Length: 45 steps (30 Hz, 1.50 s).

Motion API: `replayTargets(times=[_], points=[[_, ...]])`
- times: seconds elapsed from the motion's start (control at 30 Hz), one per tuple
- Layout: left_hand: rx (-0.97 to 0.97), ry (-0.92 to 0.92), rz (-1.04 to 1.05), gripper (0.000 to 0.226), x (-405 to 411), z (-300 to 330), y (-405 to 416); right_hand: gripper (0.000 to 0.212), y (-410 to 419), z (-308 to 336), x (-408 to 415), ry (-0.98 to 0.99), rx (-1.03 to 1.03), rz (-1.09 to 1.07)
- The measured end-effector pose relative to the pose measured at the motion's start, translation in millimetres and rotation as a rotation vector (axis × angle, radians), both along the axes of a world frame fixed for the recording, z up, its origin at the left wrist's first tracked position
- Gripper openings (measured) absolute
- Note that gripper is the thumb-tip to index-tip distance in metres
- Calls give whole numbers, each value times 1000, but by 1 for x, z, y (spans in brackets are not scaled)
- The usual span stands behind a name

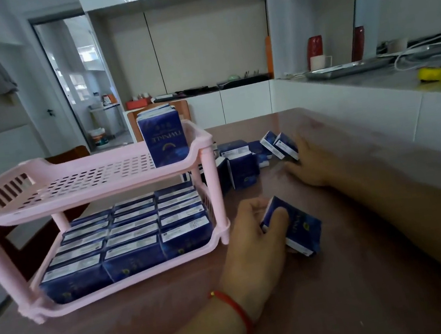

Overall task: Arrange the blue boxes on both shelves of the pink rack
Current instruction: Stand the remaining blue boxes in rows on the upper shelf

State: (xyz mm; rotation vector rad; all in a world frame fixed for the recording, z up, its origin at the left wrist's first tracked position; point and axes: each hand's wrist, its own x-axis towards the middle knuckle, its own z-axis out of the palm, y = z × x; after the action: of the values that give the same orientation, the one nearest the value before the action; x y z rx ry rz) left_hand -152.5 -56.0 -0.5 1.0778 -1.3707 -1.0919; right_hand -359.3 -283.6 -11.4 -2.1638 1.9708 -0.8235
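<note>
A pink two-shelf rack [46, 203] stands on the brown table at the left. Its lower shelf is packed with several blue boxes [134, 232] in rows. On the upper shelf, upright blue boxes [164, 138] stand at the right end. My left hand [253, 236] grips a few blue boxes [299, 226] on the table, just right of the rack. Farther back, my right hand [308, 164] reaches with fingers spread to loose blue boxes [282, 144] and touches them. More loose blue boxes [242, 169] lie behind the rack's right post.
The brown table [346, 276] runs along a white counter [374, 90] on the right, which carries a metal tray [348, 68], cables and a yellow object [432, 74]. Wooden chairs [70, 154] stand behind the rack.
</note>
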Motion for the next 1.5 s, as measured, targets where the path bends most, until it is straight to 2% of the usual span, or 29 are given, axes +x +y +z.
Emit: replayTargets(times=[0.17, 0.27, 0.33, 0.4, 0.5, 0.53, 0.67, 0.8, 0.93, 1.03, 1.1, 1.17, 1.27, 1.4, 1.47, 1.5], points=[[26, 56, -18, 19, -1, 4, 4, 57, -4, 1, -3, -60, -94, -100], [50, -11, -18, 29, 0, 7, 6, 54, 6, 4, -4, -60, -63, -81], [55, -23, -18, 33, 1, 8, 9, 61, 9, 6, -3, -126, -44, -60], [58, -17, -19, 33, 2, 8, 10, 78, 13, 8, 0, -237, -44, -50], [70, -3, -16, 33, 2, 7, 8, 92, 18, 11, 0, -335, -120, 34], [72, 5, -18, 33, 2, 6, 7, 87, 19, 11, -1, -319, -144, 74], [-6, -17, -29, 33, 2, 6, 7, 40, 28, 14, 2, -226, -255, 90], [-96, -52, -54, 33, 6, 7, 11, 20, 52, 17, 8, -250, -288, 128], [-221, -157, -10, 34, 11, 9, 16, 12, 103, 34, 8, -508, -190, 314], [-280, -180, 31, 28, 11, 13, 21, 23, 150, 55, 0, -867, -55, 493], [-315, -202, 53, 24, 12, 15, 22, 30, 174, 65, -8, -1005, 35, 588], [-334, -196, 61, 22, 14, 14, 21, 37, 191, 69, -12, -876, 93, 702], [-332, -126, 34, 19, 16, 14, 23, 32, 209, 71, 0, -517, 99, 781], [-244, -47, 7, 22, 22, 17, 22, 50, 217, 63, 18, -483, 171, 655], [-199, -31, -27, 18, 24, 18, 22, 48, 217, 58, 21, -449, 166, 654], [-208, -85, -42, 21, 25, 18, 24, 45, 217, 56, 21, -438, 144, 662]])
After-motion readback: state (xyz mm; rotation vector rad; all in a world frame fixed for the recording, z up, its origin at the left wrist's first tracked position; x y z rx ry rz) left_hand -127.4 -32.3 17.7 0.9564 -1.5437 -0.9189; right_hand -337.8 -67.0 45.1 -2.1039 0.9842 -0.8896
